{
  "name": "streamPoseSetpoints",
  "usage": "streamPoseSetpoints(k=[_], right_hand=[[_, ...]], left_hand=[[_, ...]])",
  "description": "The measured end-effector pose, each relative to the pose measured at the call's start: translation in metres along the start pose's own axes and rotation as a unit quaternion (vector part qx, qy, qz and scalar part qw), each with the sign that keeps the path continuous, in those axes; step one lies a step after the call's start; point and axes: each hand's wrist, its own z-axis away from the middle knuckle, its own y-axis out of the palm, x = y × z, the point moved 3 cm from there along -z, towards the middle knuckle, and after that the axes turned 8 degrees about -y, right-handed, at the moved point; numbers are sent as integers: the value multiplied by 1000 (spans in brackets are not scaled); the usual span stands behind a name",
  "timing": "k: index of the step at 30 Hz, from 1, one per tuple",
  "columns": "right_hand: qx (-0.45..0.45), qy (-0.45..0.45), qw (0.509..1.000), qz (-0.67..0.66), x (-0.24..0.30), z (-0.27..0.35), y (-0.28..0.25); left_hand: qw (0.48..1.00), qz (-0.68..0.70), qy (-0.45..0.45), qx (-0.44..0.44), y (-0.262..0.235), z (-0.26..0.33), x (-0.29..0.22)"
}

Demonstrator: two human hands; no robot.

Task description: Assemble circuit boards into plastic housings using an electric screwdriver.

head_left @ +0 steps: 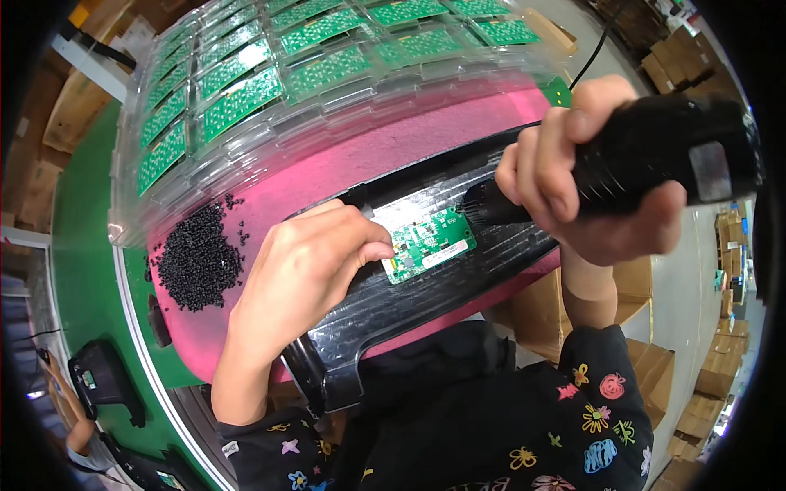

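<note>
A green circuit board [434, 245] lies on the inner face of a long black plastic housing [426, 286], slightly tilted in the view. My left hand [303, 266] is closed at the board's left edge, thumb and forefinger touching it; their tips partly cover that end. My right hand [565, 172] wraps round a thick black powered screwdriver [655, 151], held nearly level and pointing left. Its dark nose is at the board's upper right corner, and the bit's exact contact is hard to make out.
The housing rests on a pink mat [319, 176]. Left of it is a heap of small black screws [199, 258]. Clear plastic trays [327, 106] of green boards stand stacked behind. Another person's arm [75, 409] and a black housing [106, 380] are at far left; cardboard boxes [704, 409] stand right.
</note>
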Motion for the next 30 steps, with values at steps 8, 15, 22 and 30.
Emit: streamPoseSetpoints(k=[8, 15, 22, 30], right_hand=[[-9, 8, 999, 34, -9, 4, -4], [-11, 16, 997, 68, -15, 4, -4], [61, 74, 993, 72, -19, -11, 0], [26, 62, 993, 102, -17, -4, 5]], left_hand=[[997, -27, -20, 74, 0, -2, -5], [995, -26, 1, 97, 5, 1, -1], [993, -31, -33, 109, 2, 2, -3], [992, -18, -59, 109, 4, 6, 2]])
